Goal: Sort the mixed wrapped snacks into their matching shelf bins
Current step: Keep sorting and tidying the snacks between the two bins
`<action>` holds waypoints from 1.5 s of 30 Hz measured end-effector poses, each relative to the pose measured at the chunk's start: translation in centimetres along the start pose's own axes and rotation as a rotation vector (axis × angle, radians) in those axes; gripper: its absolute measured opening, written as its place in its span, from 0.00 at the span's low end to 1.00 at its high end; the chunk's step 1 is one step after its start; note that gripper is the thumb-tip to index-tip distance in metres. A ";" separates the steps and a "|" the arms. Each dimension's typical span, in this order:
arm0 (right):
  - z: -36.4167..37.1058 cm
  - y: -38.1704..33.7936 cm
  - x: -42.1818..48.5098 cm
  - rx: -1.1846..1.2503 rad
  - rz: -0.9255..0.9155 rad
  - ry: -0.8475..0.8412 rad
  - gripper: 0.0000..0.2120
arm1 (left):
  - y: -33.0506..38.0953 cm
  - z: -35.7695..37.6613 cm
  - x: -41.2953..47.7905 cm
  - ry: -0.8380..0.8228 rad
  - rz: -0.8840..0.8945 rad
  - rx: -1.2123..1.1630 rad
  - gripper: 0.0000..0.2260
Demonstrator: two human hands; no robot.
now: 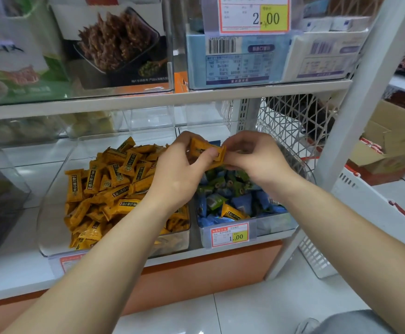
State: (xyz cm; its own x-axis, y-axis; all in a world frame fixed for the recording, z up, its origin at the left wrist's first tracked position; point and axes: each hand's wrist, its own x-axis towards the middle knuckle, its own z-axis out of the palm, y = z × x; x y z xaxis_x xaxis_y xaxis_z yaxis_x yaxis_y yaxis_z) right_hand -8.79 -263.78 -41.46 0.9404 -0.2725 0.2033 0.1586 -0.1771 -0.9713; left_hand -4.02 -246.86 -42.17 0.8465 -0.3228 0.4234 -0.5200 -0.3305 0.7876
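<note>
- The orange snack (206, 150) is hanging in the air, right over the line between the two bins on the low shelf (16, 273). If the fingers are letting go too soon, it could be falling to the right, back into the bin with the blue and green snacks (223, 189).
- Both hands are pulling on the same small pack. If they are tugging too hard, the wrapper could be tearing.
- There may be more than one orange pack in the pinch; I cannot tell. If so, a loose one could be slipping out and dropping to the floor between the arms.
- Another orange pack (234, 212) is lying at the near end of the right bin (276, 225), just behind the price tag (230, 235). It could be getting missed, because the arms are partly hiding that bin.
- The left hand (179, 169) is curling its fingers and pinching the left end of the orange snack with the thumb on top.
- The right hand (257, 157) is also curling in and pinching the right end of the same snack with its fingertips.
- Neither hand is touching the bins or the piles.
- The snack's home, the left bin (52, 201) with the big orange pile (114, 179), is sitting just to the left and below the hands.
</note>
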 end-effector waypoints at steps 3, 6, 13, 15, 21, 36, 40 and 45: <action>0.5 -0.1 -0.3 0.234 0.062 0.015 0.07 | 0.4 -0.2 -0.2 -0.027 -0.055 -0.111 0.06; 0.2 0.4 -0.3 0.297 0.100 -0.087 0.06 | 0.3 -1.3 -0.2 -0.053 -0.064 -0.197 0.09; -1.2 4.6 -0.6 -0.919 0.073 -0.558 0.13 | -3.6 -5.8 -0.2 0.038 0.010 0.278 0.08; -1.1 5.0 -0.7 -0.971 0.106 -0.589 0.13 | -5.0 -6.6 -0.3 -0.002 -0.013 0.402 0.09; -0.7 5.1 -0.8 -0.963 0.110 -0.590 0.07 | -6.1 -8.1 -0.7 0.053 -0.100 0.652 0.19; 7.3 -2.9 0.8 -0.479 -0.180 -0.239 0.04 | -7.6 -11.4 -3.1 -0.307 -0.009 0.618 0.26; 11.5 -1.2 3.2 -0.611 -0.084 -0.213 0.04 | -8.2 -13.0 -3.5 -0.177 -0.098 0.779 0.25; 15.0 0.0 4.8 -0.869 -0.109 -0.241 0.03 | -7.5 -12.8 -3.4 -0.086 -0.154 0.818 0.23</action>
State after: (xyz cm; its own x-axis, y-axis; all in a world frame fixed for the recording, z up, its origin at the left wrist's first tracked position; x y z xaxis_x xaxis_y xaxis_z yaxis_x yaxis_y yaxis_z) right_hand 0.24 -250.88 -42.39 0.9865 -0.0247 0.1620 0.0591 -0.8681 -0.4928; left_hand -1.55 -231.93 -43.76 0.9206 -0.2767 0.2756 -0.3460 -0.9052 0.2468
